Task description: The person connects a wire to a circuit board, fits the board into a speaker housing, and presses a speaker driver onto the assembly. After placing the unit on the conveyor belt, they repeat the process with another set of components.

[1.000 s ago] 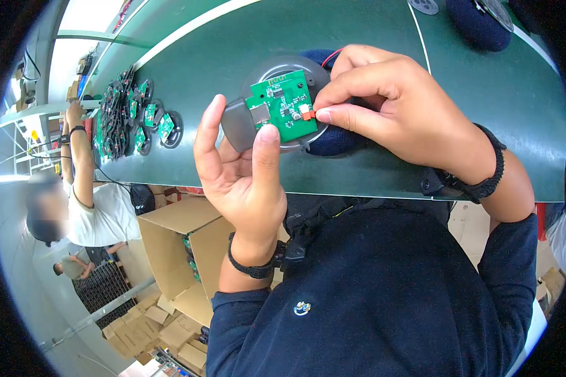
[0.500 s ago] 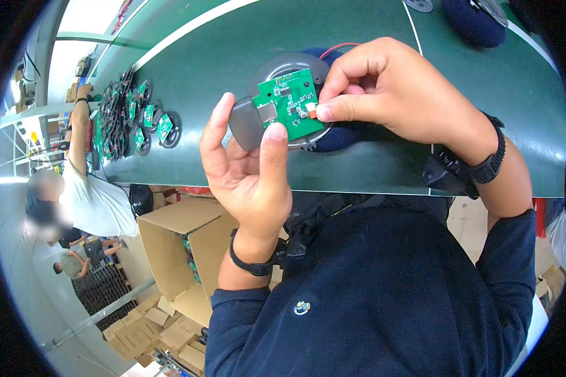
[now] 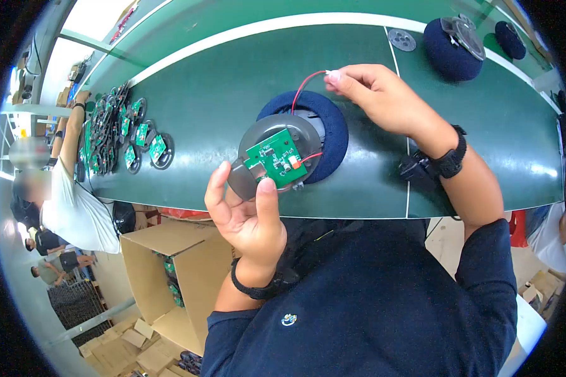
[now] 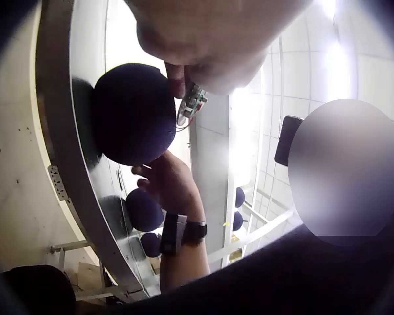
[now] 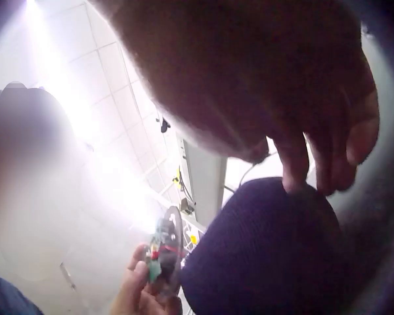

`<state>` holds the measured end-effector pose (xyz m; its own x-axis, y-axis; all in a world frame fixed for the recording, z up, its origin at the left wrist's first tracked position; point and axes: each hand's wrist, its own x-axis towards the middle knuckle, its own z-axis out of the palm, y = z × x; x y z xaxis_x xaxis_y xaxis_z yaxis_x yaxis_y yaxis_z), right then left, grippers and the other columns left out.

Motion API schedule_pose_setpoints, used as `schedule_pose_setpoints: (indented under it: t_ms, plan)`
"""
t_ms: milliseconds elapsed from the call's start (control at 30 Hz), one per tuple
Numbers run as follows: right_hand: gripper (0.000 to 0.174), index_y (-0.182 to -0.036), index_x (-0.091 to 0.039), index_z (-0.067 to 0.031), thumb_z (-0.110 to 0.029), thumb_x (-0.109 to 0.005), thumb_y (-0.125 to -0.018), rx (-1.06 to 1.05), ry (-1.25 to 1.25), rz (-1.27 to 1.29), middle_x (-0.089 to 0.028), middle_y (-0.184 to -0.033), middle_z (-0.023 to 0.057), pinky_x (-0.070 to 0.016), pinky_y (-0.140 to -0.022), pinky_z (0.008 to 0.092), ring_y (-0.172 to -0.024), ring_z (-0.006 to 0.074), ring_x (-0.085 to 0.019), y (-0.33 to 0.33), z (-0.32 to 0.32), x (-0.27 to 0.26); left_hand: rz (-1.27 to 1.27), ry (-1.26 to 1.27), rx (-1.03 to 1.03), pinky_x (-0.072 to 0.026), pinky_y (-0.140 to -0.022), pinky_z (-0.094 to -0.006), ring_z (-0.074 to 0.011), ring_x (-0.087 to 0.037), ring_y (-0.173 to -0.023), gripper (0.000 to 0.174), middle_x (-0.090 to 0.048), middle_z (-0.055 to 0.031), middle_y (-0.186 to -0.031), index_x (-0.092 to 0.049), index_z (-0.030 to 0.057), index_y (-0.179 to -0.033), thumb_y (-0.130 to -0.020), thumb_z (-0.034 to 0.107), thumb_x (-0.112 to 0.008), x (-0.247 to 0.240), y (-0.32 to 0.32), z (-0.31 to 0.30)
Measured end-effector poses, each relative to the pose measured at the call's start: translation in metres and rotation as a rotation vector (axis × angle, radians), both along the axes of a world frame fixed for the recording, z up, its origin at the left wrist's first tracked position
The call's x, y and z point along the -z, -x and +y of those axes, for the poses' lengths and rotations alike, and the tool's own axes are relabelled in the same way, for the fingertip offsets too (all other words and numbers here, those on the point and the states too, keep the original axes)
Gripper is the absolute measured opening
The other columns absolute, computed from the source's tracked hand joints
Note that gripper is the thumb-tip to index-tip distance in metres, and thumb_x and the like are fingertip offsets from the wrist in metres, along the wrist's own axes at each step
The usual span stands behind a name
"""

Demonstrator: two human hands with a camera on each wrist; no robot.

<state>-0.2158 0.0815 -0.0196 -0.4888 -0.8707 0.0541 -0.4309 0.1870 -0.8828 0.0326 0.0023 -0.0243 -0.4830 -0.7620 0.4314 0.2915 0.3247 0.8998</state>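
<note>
My left hand (image 3: 248, 220) holds a round grey plastic cover (image 3: 307, 137) by its tab, thumb at the lower edge of the green circuit board (image 3: 271, 158) mounted on it. A red plug (image 3: 297, 163) with a short red wire sits at the board's white socket. Behind the cover, on the bench, rests a dark blue fabric-covered ball (image 3: 336, 138) with an opening on top. From it a red wire (image 3: 303, 83) arcs up to my right hand (image 3: 383, 94), whose thumb and forefinger pinch its small white end. The left wrist view shows the ball (image 4: 131, 118) between both hands.
Many boards on round covers are heaped on the green bench (image 3: 201, 107) at left. More blue balls (image 3: 449, 53) and a grey perforated disc (image 3: 402, 39) lie at the back right. Below the bench edge stands a cardboard box (image 3: 163, 251). Another person (image 3: 85, 201) works at the left.
My right hand has left the board's socket and moved up and away, now pinching the wire from the ball. The left hand has lowered slightly with the cover, and more of the ball shows.
</note>
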Motion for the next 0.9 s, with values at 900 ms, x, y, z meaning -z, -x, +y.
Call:
schedule_pose_setpoints:
  t_ms: [900]
  plan:
    - [0.036,-0.134,-0.056,0.0020,-0.019,-0.049,-0.105,-0.368,0.537,-0.289,-0.069,-0.098,0.0066,-0.0475,-0.094,0.0294,-0.097,0.0134,-0.061,-0.027,-0.026,-0.024,0.013,-0.230,-0.019,-0.0604,-0.072,-0.0301,-0.0204,-0.068,-0.094,0.053,-0.066,-0.0190,-0.115,-0.034,0.0027,-0.142,-0.096,0.002,-0.059,-0.025,0.003,-0.006]
